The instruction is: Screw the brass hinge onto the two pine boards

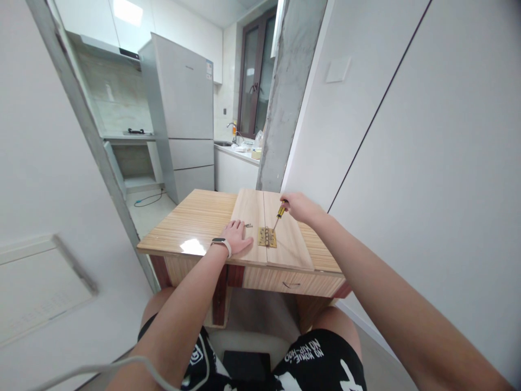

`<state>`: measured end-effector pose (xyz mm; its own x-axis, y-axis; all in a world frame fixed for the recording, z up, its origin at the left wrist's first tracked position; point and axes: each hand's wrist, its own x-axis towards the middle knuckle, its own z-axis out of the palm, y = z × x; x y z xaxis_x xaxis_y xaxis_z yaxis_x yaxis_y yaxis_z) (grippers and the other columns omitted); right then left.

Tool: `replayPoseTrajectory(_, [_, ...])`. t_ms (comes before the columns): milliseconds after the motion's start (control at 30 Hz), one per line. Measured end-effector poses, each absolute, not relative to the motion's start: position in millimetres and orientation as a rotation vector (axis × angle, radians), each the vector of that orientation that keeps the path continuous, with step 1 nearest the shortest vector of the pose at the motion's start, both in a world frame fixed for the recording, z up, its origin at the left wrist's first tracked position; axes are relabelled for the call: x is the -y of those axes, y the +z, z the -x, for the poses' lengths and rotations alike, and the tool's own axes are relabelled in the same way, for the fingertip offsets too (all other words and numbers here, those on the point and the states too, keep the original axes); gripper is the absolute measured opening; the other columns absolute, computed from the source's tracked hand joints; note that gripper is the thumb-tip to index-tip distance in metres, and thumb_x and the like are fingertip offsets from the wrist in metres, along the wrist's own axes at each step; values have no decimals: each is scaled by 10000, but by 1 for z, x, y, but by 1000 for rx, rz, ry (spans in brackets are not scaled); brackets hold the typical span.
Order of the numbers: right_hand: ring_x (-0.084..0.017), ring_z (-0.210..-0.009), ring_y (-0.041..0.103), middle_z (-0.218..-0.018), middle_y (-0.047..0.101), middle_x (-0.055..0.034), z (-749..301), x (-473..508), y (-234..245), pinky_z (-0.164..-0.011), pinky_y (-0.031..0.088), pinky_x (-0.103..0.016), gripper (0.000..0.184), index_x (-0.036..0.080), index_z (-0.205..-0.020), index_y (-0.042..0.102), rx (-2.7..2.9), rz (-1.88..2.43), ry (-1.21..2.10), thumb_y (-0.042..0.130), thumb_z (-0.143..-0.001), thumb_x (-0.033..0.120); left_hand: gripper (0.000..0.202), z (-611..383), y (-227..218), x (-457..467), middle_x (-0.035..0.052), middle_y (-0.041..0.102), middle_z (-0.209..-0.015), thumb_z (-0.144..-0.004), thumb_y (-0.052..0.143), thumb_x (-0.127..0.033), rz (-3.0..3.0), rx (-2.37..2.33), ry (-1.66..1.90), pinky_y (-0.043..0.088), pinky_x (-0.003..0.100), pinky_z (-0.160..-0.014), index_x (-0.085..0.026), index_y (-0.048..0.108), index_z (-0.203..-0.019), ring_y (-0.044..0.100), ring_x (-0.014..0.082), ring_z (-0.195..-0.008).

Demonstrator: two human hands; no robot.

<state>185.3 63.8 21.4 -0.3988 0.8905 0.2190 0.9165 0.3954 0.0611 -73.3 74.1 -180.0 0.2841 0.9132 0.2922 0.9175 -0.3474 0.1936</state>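
Note:
My right hand [300,206] is closed round the yellow and black handle of a screwdriver [280,212]. Its shaft slants down to the right leaf of a brass hinge [267,238], where the tip meets the upper part of that leaf. The hinge lies opened flat across the seam between two pale wooden boards [249,205]. Spread flat on the left board is my left hand [237,234], holding nothing, with a band on its wrist. Beside its fingertips lie a few small metal pieces [248,225], probably screws, too small to make out.
The boards rest on a glossy wooden desk [195,217] with a drawer [293,281] at the front. A wall [407,163] stands close on the right. Beyond the desk are a grey fridge [187,92] and a kitchen counter [236,168]. A pale cable [134,360] crosses the lower left.

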Motion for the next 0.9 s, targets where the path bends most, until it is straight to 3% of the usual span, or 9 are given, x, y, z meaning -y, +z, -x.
replayPoseTrajectory(133, [-198, -916, 699, -1017, 770, -103, -188, -64, 26, -766, 451, -259, 220, 181, -1092, 730, 2580, 1649, -299, 532, -998, 201, 838, 74, -180, -74, 133, 438, -1578, -892, 431, -744, 2505, 1802, -548, 281, 459, -1222, -178, 435, -1510, 343, 326, -1472])
replayPoseTrajectory(267, [-244, -1013, 697, -1102, 754, -148, -189, -62, 30, -831, 473, -299, 256, 163, -1079, 732, 2621, 1720, -430, 515, -1018, 284, 835, 74, -179, -73, 139, 434, -1579, -892, 440, -742, 2519, 1802, -543, 277, 470, -1223, -178, 438, -1507, 335, 330, -1478])
replayPoseTrajectory(567, [-292, -1114, 683, -1175, 733, -205, -179, -48, 37, -934, 483, -353, 575, 144, -1155, 731, 2549, 1891, -473, 324, -1067, 540, 815, 73, -176, -71, 137, 425, -1583, -896, 447, -731, 2529, 1811, -536, 265, 481, -1223, -198, 431, -1512, 324, 332, -1484])
replayPoseTrajectory(900, [-271, -1050, 694, -1120, 746, -184, -173, -41, 33, -869, 477, -326, 576, 158, -1138, 740, 2418, 1971, -451, 334, -1061, 560, 789, 73, -176, -71, 126, 446, -1566, -894, 461, -726, 2522, 1797, -552, 278, 468, -1217, -213, 446, -1493, 357, 326, -1459])
